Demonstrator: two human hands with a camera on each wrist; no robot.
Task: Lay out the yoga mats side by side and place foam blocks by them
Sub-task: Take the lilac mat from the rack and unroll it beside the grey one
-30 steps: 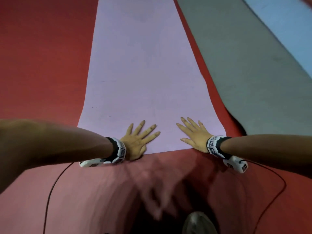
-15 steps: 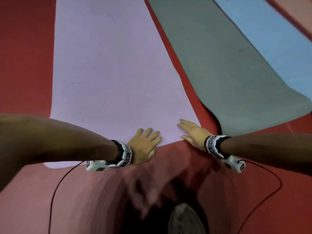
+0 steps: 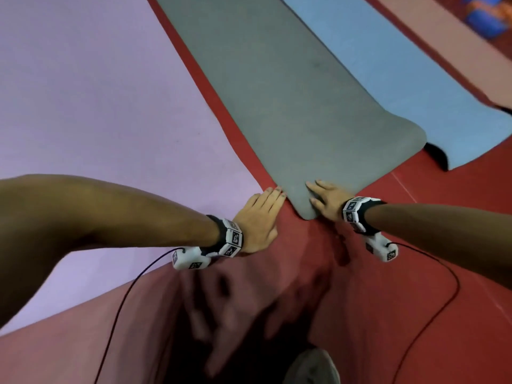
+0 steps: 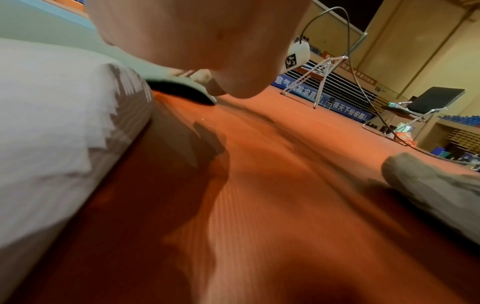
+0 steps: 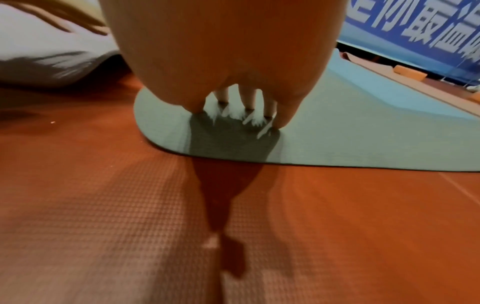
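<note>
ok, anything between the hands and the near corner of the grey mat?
Nothing visible. The right hand already lies flat on the grey foam yoga mat at its near corner. The left hand rests on the red floor beside that corner, fingertips at the mat's edge.

Blue banner [image 4: 335, 102] along the hall wall, left wrist view: white Chinese characters, partly legible: "意气…发求真…横天下绘宏图".
Same banner [image 5: 415, 26], right wrist view: large white characters, cropped, unreadable.
White wrist-camera housing [image 4: 298, 55]: black square coded marker, no text.
</note>
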